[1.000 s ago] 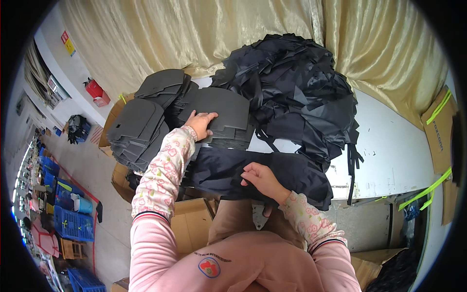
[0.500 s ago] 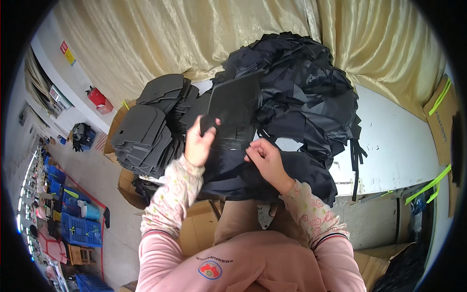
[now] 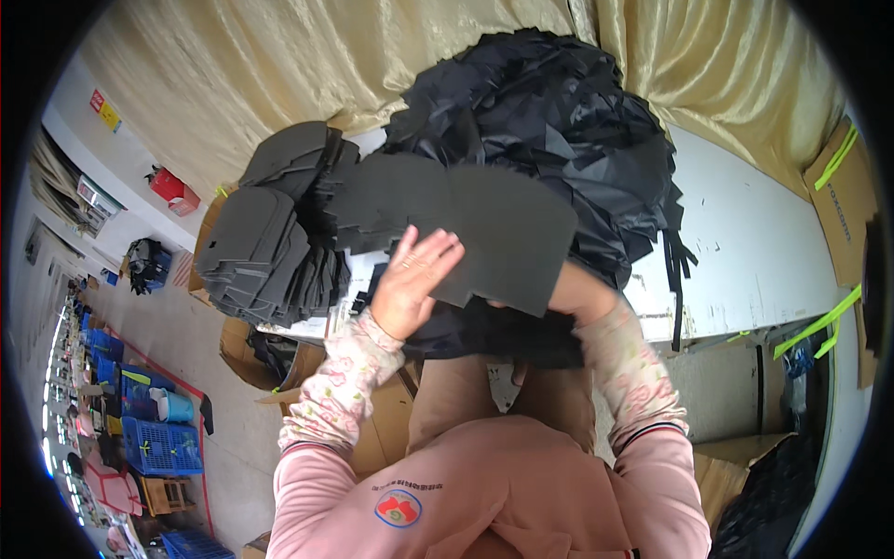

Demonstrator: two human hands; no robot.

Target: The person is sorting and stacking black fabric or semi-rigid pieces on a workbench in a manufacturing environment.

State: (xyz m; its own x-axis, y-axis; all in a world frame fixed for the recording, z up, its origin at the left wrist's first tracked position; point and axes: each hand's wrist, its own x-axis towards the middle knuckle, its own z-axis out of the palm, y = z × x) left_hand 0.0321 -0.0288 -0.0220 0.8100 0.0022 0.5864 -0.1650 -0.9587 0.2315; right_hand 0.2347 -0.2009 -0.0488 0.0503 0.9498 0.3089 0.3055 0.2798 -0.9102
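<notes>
A dark grey flat foam-like panel (image 3: 517,233) is tilted over the near edge of the table. My left hand (image 3: 416,279) lies at its left edge, fingers stretched out and apart. My right hand (image 3: 579,291) reaches in from the right behind the panel, which covers most of its fingers; whether they grip is hidden. Under the panel, black fabric (image 3: 503,343) drapes toward my lap. More dark panels (image 3: 386,186) lie just beyond my left hand, partly behind the tilted one.
Stacks of dark panels (image 3: 251,228) stand at the left. A large heap of black fabric pieces (image 3: 531,112) fills the back against gold curtains (image 3: 279,65). Black straps (image 3: 678,279) hang over the white tabletop (image 3: 745,270). Cardboard boxes (image 3: 251,349) sit below at the left.
The tilted panel now appears turned broad side up and further right. My left hand has gone from gripping a panel to spread fingers; my right hand has moved right, behind the panel.
</notes>
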